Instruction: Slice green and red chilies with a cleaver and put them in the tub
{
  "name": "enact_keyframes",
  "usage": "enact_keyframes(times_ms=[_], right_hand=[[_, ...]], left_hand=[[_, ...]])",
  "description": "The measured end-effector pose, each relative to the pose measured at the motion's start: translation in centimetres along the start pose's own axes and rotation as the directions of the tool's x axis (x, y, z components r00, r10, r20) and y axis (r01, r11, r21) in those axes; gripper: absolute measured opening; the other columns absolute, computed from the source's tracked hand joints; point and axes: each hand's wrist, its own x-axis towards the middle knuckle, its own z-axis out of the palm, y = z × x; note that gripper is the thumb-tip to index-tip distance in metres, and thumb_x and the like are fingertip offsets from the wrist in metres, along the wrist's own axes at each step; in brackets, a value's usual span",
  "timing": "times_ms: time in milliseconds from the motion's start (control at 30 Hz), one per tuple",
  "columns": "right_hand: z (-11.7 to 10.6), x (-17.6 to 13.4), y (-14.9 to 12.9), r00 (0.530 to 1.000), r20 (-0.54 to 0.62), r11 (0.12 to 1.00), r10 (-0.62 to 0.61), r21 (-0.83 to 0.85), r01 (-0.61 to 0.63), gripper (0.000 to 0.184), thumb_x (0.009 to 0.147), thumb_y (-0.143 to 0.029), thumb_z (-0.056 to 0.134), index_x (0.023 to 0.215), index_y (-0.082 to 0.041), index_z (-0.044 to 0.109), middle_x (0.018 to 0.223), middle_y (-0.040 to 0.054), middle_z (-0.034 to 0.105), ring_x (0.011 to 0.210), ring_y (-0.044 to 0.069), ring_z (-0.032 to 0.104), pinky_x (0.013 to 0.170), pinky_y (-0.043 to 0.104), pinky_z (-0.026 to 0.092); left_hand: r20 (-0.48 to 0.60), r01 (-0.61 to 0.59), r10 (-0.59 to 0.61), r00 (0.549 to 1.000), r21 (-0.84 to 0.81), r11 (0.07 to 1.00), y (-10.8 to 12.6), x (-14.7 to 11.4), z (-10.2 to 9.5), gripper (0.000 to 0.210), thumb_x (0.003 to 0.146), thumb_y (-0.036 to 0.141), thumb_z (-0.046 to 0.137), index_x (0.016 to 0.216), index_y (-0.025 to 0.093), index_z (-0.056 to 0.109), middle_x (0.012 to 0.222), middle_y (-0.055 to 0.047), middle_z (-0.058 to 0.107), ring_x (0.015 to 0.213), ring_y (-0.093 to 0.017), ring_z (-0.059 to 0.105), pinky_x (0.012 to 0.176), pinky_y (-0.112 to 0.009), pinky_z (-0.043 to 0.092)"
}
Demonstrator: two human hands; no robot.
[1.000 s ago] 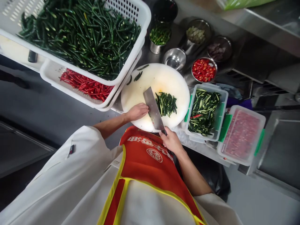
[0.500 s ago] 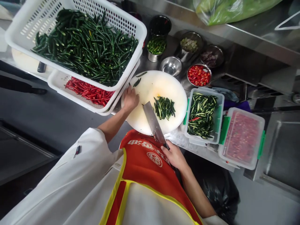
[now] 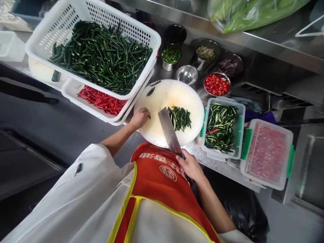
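Cleaver Held over Cutting Board

The cleaver [image 3: 169, 130] is gripped by its handle in the right hand [image 3: 190, 164]. Its long axis runs diagonally: handle toward the wearer, blade end pointing away and to the left. The broad blade face is visible; most of the blade overlaps the round white cutting board [image 3: 157, 133]. Cut green chillies [image 3: 180, 118] lie just right of the blade.

The left hand [image 3: 140, 118] is closed at the board's left side, fingertips on a small dark piece [image 3: 149, 116], largely hidden. Two dark green chilli pieces [image 3: 150, 91] lie near the board's far-left rim.

Markings: the red apron [image 3: 157, 182] bears white characters, of which 香油 is legible, inverted to the wearer; others are folded or obscured. Lettering in the round white emblem [image 3: 168, 172] cannot be read.
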Motion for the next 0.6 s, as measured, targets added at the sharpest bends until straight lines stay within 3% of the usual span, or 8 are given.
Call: enact_keyframes(times_ms=[100,233,367,600], right_hand=[[0.2,0.3,-0.6,1.000,0.003,0.999,-0.024,-0.046,0.025,0.022,0.091,-0.043,0.044,0.095,-0.024,0.055,0.047,-0.0070,0.054,0.044,0.017,0.055,0.052,0.026,0.040],[-0.2,0.2,-1.4,0.999,0.020,0.996,-0.034,-0.080,0.036,0.021,0.092,-0.042,0.043,0.096,-0.024,0.054,0.049,-0.0063,0.054,0.045,0.017,0.055,0.053,0.026,0.040],[-1.3,-0.2,-1.8,0.997,0.069,0.996,-0.034,-0.085,0.040,0.020,0.093,-0.041,0.042,0.095,-0.024,0.053,0.049,-0.0067,0.054,0.045,0.017,0.056,0.054,0.027,0.040],[-2.6,-0.6,-1.8,0.991,0.133,1.000,0.012,-0.004,-0.011,0.019,0.092,-0.041,0.044,0.095,-0.024,0.051,0.055,-0.0064,0.057,0.042,0.015,0.056,0.047,0.025,0.040]], left_hand=[[0.030,-0.157,0.158,0.987,-0.028,0.987,0.1,0.0,0.0,0.026,0.093,0.018,0.046,0.098,0.016,0.071,0.105,-0.012,0.065,0.098,-0.022,0.061,0.090,-0.036,0.051],[0.070,-0.326,0.337,0.939,-0.134,0.936,1.8,-0.8,1.5,0.027,0.098,0.025,0.045,0.100,0.018,0.071,0.105,-0.010,0.067,0.099,-0.020,0.061,0.090,-0.034,0.051],[0.055,-0.371,0.388,0.920,-0.194,0.908,2.9,-1.3,2.7,0.028,0.100,0.028,0.043,0.099,0.018,0.070,0.106,-0.010,0.067,0.100,-0.019,0.061,0.089,-0.033,0.052],[0.065,-0.387,0.405,0.912,-0.195,0.901,2.8,-0.9,2.4,0.029,0.100,0.028,0.042,0.092,0.017,0.069,0.103,-0.010,0.068,0.097,-0.019,0.062,0.087,-0.031,0.052]])
